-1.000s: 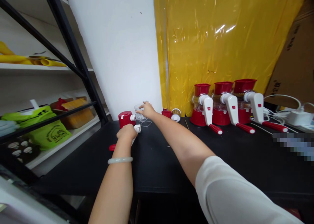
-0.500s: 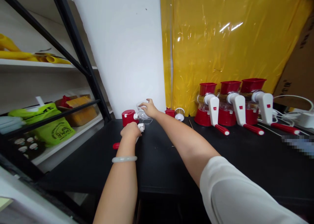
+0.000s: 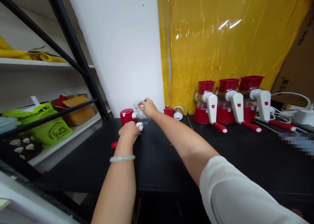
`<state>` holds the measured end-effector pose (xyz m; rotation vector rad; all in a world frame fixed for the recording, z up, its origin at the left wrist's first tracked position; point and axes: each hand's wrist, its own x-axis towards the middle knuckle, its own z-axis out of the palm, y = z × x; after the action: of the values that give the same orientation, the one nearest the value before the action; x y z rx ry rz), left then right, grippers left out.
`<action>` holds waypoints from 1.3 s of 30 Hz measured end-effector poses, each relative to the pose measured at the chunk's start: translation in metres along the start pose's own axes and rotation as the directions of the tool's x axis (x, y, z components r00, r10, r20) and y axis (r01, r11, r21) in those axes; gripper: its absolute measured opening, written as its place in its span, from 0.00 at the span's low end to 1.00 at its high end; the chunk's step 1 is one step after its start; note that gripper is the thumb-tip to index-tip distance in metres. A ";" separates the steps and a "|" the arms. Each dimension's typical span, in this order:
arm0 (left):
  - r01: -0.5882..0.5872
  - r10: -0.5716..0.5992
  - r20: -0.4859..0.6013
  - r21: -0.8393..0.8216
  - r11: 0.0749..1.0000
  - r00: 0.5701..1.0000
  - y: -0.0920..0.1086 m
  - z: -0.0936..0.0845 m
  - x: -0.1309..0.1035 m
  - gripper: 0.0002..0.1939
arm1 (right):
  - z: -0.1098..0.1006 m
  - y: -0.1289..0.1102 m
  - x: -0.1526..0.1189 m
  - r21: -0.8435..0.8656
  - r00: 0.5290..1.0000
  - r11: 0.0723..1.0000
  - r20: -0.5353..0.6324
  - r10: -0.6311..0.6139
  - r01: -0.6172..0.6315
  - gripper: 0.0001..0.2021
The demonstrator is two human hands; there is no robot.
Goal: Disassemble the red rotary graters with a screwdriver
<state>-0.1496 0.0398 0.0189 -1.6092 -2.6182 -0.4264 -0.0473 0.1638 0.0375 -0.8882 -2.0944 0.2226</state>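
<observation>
My left hand (image 3: 129, 129) is closed around a white crank handle (image 3: 139, 126), whose red grip (image 3: 114, 145) sticks out to the left below it. Just behind that hand stands a red grater base (image 3: 127, 116). My right hand (image 3: 148, 107) reaches farther back, fingers bent and pinching the upper edge of a clear plastic grater housing (image 3: 140, 114). The fingers partly cover the housing. A small red part (image 3: 168, 111) and a grating drum with a white rim (image 3: 178, 113) lie to the right of my right hand.
Three assembled red and white rotary graters (image 3: 229, 103) stand in a row at the right on the black table (image 3: 162, 165). White cables (image 3: 291, 103) lie behind them. A shelf with a green bag (image 3: 46, 122) is at the left; a yellow-wrapped panel (image 3: 220, 37) rises behind.
The fingers of my right hand have come down and closed on the clear housing. My left hand keeps its hold on the crank handle. The view has shifted slightly.
</observation>
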 end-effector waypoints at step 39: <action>0.056 -0.076 0.178 0.116 0.992 0.981 0.020 -0.027 -0.022 0.24 | -0.185 0.064 -0.180 -0.206 0.782 0.970 0.623 0.031 0.126 0.19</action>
<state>-0.1251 0.0227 0.0454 -1.6008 -2.7773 -0.1388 0.1985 0.0643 0.0140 -0.9907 -2.8116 0.2691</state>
